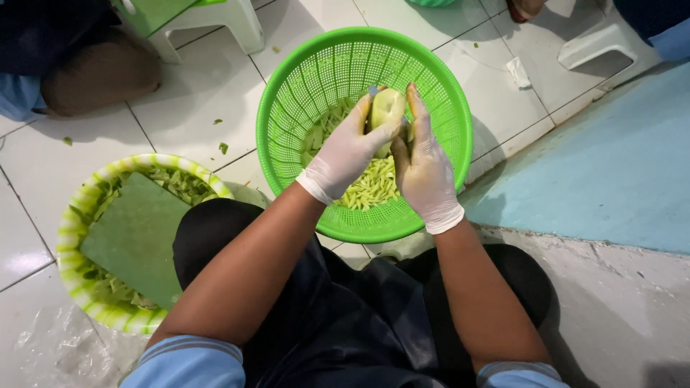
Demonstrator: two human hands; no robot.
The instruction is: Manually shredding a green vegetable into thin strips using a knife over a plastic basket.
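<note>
My left hand (346, 152), in a thin white glove, grips a smooth, pale green peeled fruit (387, 109) over the perforated green plastic basket (287, 108); my gloved right hand (422, 169) presses against its side, fingers closed.

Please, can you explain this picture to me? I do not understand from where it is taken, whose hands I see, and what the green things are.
The one picture comes from a camera worn on a person's head, looking down, so the arms are that person's own. Both hands wear thin pale gloves. The left hand grips a peeled pale green fruit. The right hand rests against the fruit; a small tool may be in it, but it is mostly hidden. Below them on the white tiled floor stands a green plastic basket holding pale green strips. To the left is a striped bowl of green scraps with a green board on it. Another person's knee shows top left.
</note>
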